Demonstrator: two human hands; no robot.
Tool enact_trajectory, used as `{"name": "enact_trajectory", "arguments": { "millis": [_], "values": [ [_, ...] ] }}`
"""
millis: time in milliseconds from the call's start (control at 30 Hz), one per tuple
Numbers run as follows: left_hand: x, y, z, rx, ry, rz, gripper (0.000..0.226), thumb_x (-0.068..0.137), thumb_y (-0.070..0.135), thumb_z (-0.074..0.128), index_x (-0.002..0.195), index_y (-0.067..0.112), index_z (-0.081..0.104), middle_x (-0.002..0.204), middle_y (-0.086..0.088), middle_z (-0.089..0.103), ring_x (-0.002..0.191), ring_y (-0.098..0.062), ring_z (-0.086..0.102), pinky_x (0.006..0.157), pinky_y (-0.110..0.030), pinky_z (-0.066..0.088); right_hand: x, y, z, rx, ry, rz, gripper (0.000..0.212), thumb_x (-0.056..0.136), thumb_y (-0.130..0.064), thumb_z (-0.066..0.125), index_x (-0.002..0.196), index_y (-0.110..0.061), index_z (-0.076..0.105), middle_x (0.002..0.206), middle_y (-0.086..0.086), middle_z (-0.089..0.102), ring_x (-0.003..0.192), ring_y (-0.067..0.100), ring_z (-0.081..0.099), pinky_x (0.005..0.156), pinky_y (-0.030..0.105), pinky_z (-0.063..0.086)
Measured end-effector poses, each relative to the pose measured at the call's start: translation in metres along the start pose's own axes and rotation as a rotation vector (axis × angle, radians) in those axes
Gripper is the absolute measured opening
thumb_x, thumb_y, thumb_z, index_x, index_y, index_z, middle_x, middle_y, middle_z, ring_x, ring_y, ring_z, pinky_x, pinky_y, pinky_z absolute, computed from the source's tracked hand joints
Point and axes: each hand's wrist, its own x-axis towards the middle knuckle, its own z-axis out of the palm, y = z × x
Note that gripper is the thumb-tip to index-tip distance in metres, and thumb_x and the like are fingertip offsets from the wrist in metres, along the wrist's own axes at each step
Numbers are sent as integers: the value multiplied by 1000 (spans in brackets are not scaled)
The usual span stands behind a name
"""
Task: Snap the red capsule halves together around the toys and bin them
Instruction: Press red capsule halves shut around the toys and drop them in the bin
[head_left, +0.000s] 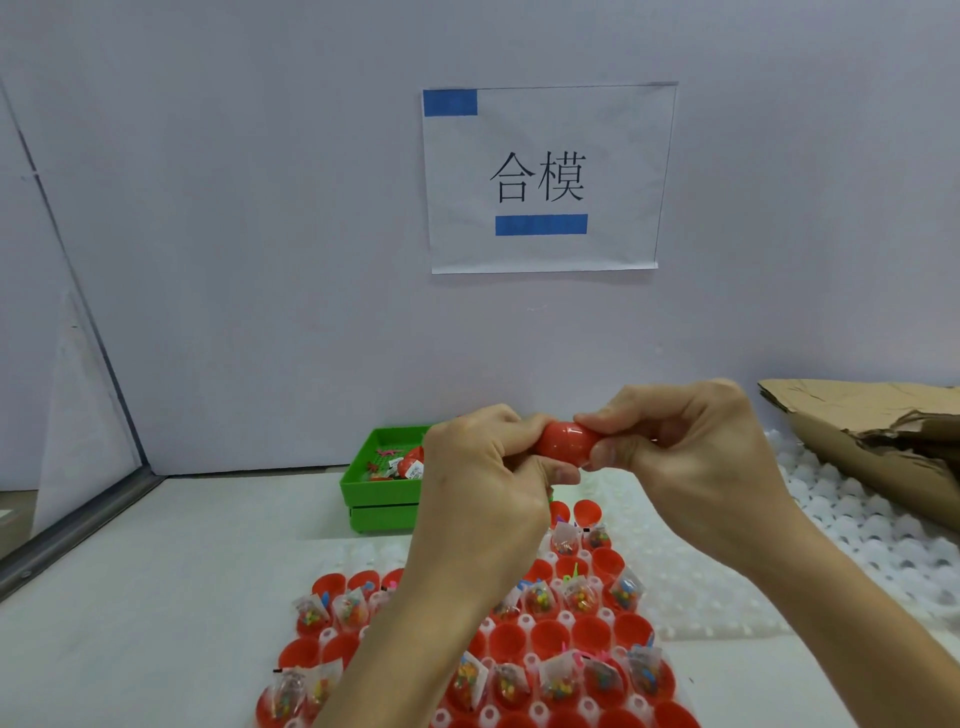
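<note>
Capsule (566, 440) is sitting between my hands; I'm pinching it with left (488, 467) and right (680, 447) fingertips above the bench's far edge.

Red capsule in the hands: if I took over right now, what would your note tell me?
Left hand: grip curled round the left end of the red capsule.
Right hand: pinching its right end, held above the table.
Green bin: behind the hands, to their left, with some items already inside.
White tray: near the person, holding red halves, some empty, some with bagged toys.
Done: this capsule looks nearly or fully closed; I cannot see the seam.
Left: bin it, then close the remaining halves.
</note>
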Motion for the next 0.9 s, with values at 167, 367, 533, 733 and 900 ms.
{"name": "enact_trajectory", "arguments": {
  "millis": [167,367,533,733,900],
  "values": [
    [1,5,1,-16,6,-38,11,84,9,77,88,20,78,72,5,66,74,-4,65,65,-18,54,2,0,-1,62,-26,46,44,79,15,72,69,-28,76,81,-2,78,82,17,75,79,33,62],
    [5,8,-8,-200,-93,-198,38,79,24,82,112,36,69,83,17,74,77,0,71,65,-8,52,2,0,-8,182,-103,114,17,79,-5,73,90,-18,75,89,0,78,86,18,75,75,23,59],
    [7,3,-16,-334,-173,-262,51,67,35,77,117,33,68,89,15,76,77,-6,74,66,-14,56,3,0,-8,229,-105,151,28,70,-25,72,96,-16,75,92,2,78,87,18,75,72,23,59],
    [6,5,-17,-359,-171,-211,26,68,38,73,93,45,69,85,19,76,72,-5,74,61,-11,54,3,-2,-10,214,-116,161,30,71,-31,71,98,-19,75,91,-1,78,86,15,74,70,21,58],
    [7,5,-16,-382,-160,-205,31,68,37,74,99,40,70,87,16,76,73,-7,74,62,-12,55,4,-2,-12,208,-108,173,31,70,-33,70,98,-21,75,93,-2,78,88,15,74,68,22,58]
  ]
}}
